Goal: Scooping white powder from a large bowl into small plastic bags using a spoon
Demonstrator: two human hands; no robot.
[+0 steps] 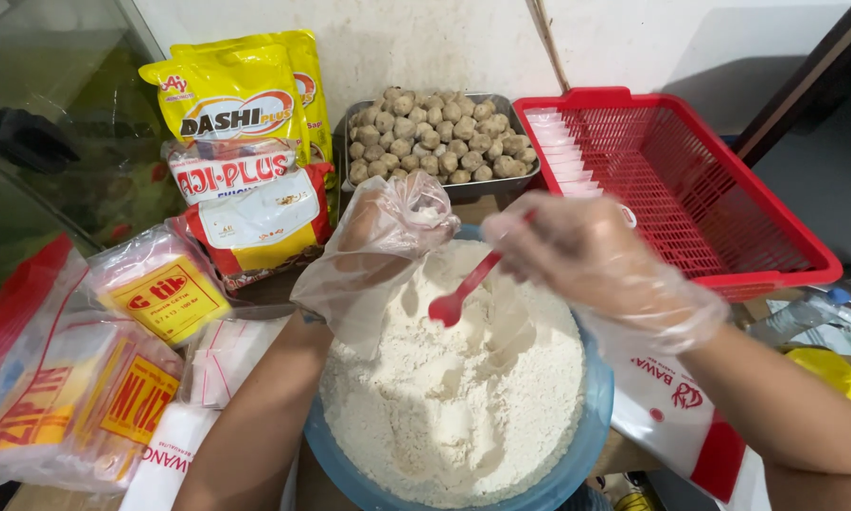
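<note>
A blue bowl (596, 397) heaped with white powder (454, 388) sits in front of me. My right hand (596, 255), in a clear plastic glove, holds a small red spoon (463, 289) whose scoop hangs just above the powder. My left hand (378, 241), also gloved, holds a small clear plastic bag (416, 208) open over the bowl's far side, beside the spoon.
A metal tray of brown balls (435, 132) stands at the back. A red plastic basket (690, 180) sits at the right. Yellow and red seasoning packets (241, 142) lean at the back left. Packs of clear zip bags (85, 378) lie at the left.
</note>
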